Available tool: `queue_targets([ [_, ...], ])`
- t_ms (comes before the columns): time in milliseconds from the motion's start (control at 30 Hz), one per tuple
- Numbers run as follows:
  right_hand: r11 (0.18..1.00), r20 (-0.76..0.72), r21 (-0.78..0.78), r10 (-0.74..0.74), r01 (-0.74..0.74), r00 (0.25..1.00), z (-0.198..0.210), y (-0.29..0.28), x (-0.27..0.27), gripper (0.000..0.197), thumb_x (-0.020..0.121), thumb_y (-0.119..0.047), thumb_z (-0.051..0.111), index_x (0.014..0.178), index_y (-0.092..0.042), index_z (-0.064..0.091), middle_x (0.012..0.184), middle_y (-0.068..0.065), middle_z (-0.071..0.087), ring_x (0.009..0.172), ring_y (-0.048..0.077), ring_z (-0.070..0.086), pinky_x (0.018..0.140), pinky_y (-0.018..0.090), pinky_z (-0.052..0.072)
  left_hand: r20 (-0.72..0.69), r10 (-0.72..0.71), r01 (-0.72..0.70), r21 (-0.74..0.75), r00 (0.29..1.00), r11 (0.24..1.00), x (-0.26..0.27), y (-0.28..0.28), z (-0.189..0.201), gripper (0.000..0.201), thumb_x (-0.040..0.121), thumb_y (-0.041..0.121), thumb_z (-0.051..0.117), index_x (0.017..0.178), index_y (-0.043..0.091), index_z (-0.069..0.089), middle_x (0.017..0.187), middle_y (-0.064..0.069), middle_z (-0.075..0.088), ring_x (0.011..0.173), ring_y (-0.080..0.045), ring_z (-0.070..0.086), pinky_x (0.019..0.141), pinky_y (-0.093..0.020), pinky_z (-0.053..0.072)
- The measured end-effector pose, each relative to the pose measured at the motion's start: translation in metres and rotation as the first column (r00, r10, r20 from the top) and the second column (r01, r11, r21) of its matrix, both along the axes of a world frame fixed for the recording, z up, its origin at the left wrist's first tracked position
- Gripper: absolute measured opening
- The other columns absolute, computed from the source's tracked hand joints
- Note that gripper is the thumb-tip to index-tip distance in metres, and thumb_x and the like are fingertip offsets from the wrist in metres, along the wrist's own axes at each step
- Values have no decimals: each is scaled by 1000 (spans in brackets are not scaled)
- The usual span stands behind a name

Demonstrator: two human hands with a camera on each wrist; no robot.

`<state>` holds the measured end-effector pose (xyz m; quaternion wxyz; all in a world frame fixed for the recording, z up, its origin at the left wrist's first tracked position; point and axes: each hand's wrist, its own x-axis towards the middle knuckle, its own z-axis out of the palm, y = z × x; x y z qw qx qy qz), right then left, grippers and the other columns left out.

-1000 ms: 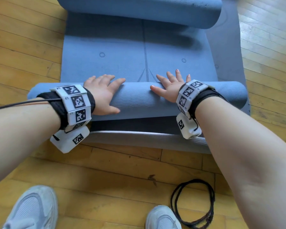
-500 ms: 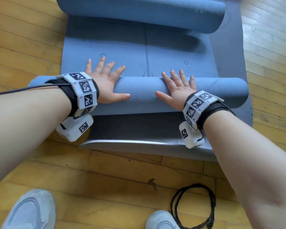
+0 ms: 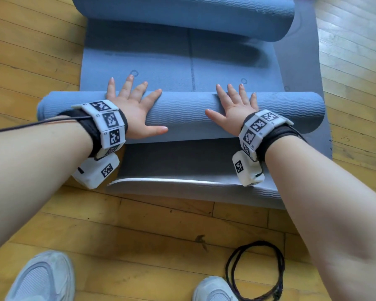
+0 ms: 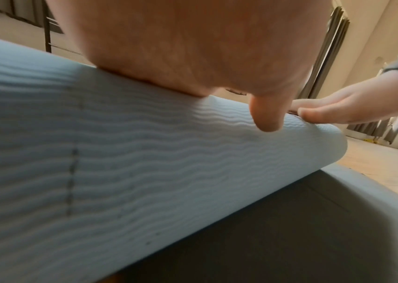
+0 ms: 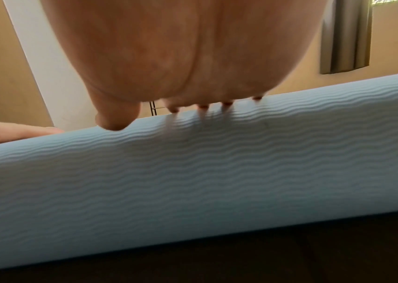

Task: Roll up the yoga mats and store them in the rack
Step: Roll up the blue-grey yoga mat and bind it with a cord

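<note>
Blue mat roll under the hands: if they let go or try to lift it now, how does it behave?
Likely to spring open: the blue mat roll is held only by flat palms, left hand and right hand, with no strap on it. It probably rolls easily, being round on the grey mat. Its flat part curves, so it is floppy; a lift would sag.

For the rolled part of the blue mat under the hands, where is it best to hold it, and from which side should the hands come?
Probably from above and the near side, as now: the left hand and right hand lie flat and spread on top of the blue roll, one each side of its middle. The roll is long, round and too thick to close the fingers around, so even palm pressure should keep it straight.
</note>
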<state>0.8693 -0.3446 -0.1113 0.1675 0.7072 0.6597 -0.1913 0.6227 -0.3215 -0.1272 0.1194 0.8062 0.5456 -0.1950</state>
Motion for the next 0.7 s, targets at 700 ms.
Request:
queue_targets([
  [700, 999, 44, 15, 38, -39, 998, -1, 27, 5, 99, 82, -74, 43, 151, -30, -11, 160, 4, -15, 146, 25, -18, 117, 50, -10, -114, -2, 9, 56, 993, 998, -5, 21, -8, 131, 57, 84, 60, 147, 34, -22, 158, -10, -19, 144, -35, -19, 111, -57, -12],
])
